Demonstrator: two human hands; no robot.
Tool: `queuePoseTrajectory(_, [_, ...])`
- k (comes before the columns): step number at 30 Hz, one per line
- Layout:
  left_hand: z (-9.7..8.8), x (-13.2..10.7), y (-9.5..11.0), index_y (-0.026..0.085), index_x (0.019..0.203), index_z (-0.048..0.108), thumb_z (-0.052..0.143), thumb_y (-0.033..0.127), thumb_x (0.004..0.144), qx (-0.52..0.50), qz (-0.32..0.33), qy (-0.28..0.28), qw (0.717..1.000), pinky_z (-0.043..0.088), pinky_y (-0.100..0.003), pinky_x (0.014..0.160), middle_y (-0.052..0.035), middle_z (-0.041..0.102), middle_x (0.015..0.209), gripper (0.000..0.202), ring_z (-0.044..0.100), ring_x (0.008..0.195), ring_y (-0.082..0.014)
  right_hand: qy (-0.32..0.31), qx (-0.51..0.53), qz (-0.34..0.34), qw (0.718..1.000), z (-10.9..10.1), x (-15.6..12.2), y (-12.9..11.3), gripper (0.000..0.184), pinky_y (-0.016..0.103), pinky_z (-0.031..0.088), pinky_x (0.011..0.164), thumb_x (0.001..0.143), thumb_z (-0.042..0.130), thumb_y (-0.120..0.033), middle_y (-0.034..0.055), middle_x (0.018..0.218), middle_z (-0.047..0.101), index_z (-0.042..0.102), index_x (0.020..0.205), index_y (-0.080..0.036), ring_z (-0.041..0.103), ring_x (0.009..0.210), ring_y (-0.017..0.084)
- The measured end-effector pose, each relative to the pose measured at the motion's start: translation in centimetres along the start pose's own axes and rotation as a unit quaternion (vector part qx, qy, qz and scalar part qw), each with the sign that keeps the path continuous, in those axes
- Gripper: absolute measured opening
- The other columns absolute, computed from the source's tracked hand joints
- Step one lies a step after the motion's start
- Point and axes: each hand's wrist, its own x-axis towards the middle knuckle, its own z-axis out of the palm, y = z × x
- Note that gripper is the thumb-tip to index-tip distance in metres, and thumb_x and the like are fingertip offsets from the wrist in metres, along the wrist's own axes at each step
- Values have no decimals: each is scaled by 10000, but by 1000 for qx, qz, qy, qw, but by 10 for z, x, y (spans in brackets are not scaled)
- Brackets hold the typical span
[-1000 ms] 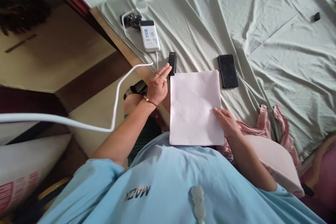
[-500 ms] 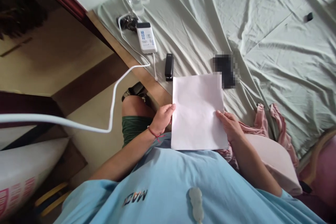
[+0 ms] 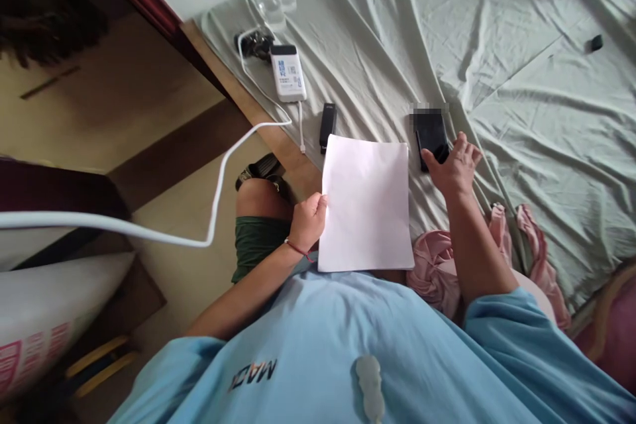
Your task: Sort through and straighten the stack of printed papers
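My left hand (image 3: 308,220) grips the left edge of a stack of white paper (image 3: 366,205), thumb on top and fingers hidden beneath. The sheets lie in front of my body, their faces blank. To the right, my right hand (image 3: 456,165) is open with its fingers spread, at the lower right of a black smartphone (image 3: 431,132). Its thumb overlaps the phone's lower edge; whether it touches the phone I cannot tell. Just beyond the paper's upper left corner lies a black stapler (image 3: 328,126) on the sheet.
A white power bank (image 3: 289,76) with a short cable lies near the bed's wooden edge (image 3: 278,139). Behind it stand clear cups (image 3: 271,3). A white cable (image 3: 216,192) crosses at left. Pink cloth (image 3: 432,265) lies by my right arm, on the green bedsheet (image 3: 377,66).
My right hand has let go of the paper's right edge and moved up and right to the phone, fingers spreading. My left hand still holds the paper.
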Motion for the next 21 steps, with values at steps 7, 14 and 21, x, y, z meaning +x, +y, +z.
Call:
queuePoseTrajectory(7, [2,2,0,221,654,304,358,426,953,5,8,1,1000,223,-327,616,-17,397,583,367,356,566,-152,2,-20,27,999,23,18,-18,885,670,333,1074,769,688,-590,259,1379,497,372,1452,-126,370,1323,441])
queuePoseTrajectory(14, [4,3,-3,218,660,309,373,413,949,5,18,4,1000,213,-328,617,-14,389,590,355,344,569,-150,-10,-65,33,997,5,5,-36,712,619,363,1057,762,679,-526,245,1328,541,466,1314,-130,396,1313,416])
queuePoseTrajectory(21, [4,4,-3,219,652,313,369,414,951,3,15,13,1000,222,-331,621,-22,411,596,361,372,573,-154,-62,-95,62,992,-6,-10,-39,735,597,369,1041,794,667,-576,255,1363,530,479,1335,-115,396,1308,421])
